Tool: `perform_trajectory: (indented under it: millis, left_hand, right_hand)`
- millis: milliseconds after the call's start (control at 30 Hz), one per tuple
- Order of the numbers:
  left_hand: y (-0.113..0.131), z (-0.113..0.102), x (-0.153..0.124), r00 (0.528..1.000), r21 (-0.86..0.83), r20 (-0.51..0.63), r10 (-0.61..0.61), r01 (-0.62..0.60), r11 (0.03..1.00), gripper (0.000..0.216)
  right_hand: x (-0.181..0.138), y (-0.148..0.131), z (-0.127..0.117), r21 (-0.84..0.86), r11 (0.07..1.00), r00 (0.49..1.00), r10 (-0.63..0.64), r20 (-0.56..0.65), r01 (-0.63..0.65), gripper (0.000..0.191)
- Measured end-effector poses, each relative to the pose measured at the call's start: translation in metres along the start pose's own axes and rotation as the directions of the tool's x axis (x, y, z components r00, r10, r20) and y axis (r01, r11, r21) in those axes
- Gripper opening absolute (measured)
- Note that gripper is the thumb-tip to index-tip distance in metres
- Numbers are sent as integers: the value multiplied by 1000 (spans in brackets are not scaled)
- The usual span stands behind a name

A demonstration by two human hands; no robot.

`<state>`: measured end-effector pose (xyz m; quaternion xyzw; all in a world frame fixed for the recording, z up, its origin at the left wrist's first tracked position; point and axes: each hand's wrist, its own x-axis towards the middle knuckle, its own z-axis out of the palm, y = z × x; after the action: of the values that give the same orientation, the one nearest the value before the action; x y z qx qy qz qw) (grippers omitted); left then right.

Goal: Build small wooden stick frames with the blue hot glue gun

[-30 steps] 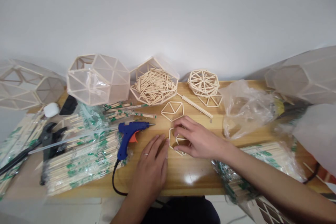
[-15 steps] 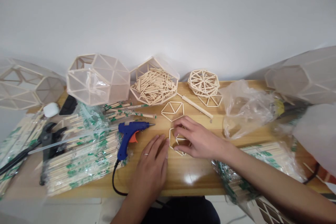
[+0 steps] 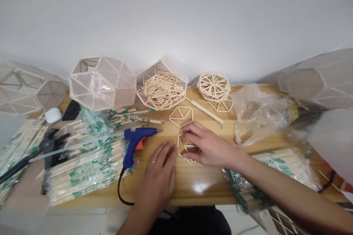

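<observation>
My right hand (image 3: 208, 147) arches over a small frame of short wooden sticks (image 3: 178, 144), its bent fingers and thumb gripping the inner sticks. Part of that frame is hidden beneath the fingers. My left hand (image 3: 160, 174) lies flat on the wooden table, fingers stretched out, with its fingertips beside the frame's left edge. Just beyond the right hand lies another flat stick frame (image 3: 181, 115) divided into triangles. A blue glue gun (image 3: 135, 141) with an orange trigger rests left of my hands, its nozzle pointing right.
Short cut sticks (image 3: 162, 90) fill a panelled container at the back. Stacked stick frames (image 3: 213, 86) stand to its right, near longer sticks (image 3: 206, 111). Bagged chopsticks (image 3: 82, 172) and black pliers (image 3: 53, 147) are at left. A clear plastic bag (image 3: 256, 114) lies at right.
</observation>
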<state>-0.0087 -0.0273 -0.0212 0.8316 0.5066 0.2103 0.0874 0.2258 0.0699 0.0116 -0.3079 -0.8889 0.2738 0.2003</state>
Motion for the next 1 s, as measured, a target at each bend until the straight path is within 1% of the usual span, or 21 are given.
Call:
perform_trajectory:
  millis: [133, 667, 800, 1000]
  left_hand:
    - [1, 0, 0, 1000, -17, -8, -7, 7, 1000, 59]
    - [1, 0, 0, 1000, 22, 1, 3, -3, 1000, 56]
    - [1, -1, 0, 1000, 14, -10, 5, -5, 1000, 56]
    - [1, -1, 0, 1000, 0, 4, -4, 4, 1000, 58]
  right_hand:
    - [0, 1, 0, 0, 1000, 1000, 0, -2, 0, 24]
    - [0, 1, 1, 5, 1000, 1000, -1, -6, 1, 23]
    - [0, 1, 1, -5, 1000, 1000, -2, -3, 2, 24]
    - [0, 0, 0, -1, 1000, 1000, 0, 1, 0, 24]
